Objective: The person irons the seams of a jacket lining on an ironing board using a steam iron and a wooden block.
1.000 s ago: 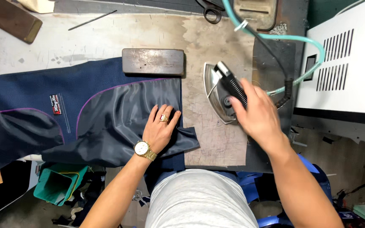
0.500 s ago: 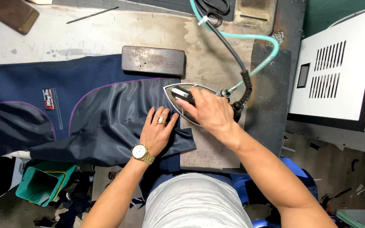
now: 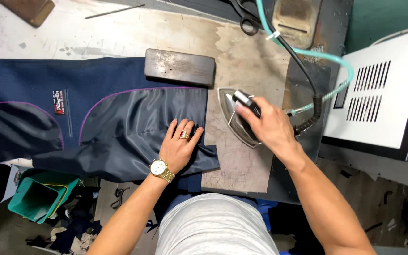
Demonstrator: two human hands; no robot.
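Two hands at work, one garment. Left hand (image 3: 181, 147) lies flat on the navy lining (image 3: 138, 127) of a dark blue jacket panel (image 3: 29, 80), fingers spread apart, pressing the cloth down near its right edge; ring and gold wristwatch (image 3: 159, 169) on that hand/wrist. Right hand (image 3: 265, 127) is wrapped shut around the black handle of the steam iron (image 3: 234, 115), fingers clamped on it.

Position: iron sits w/ its soleplate tilted, on the worn pressing pad (image 3: 234, 165) just right of the cloth edge, apart from the lining. Black cord and teal hose (image 3: 308, 52) run from its rear up toward the top of the table (image 3: 95, 33). Wooden block (image 3: 179, 66) lies just above the lining, touching the panel's top edge. White vented machine (image 3: 378, 89) stands at right; green bin (image 3: 36, 198) below table level at left.

Step in hand, as judged: pressing the lining, iron off the fabric between passes, left hand flattening the section.

Next move req's: soleplate brought level over the lining, left fingers kept out of its path, hose slack enough not to drag, cloth held w/o wrinkles under the palm.
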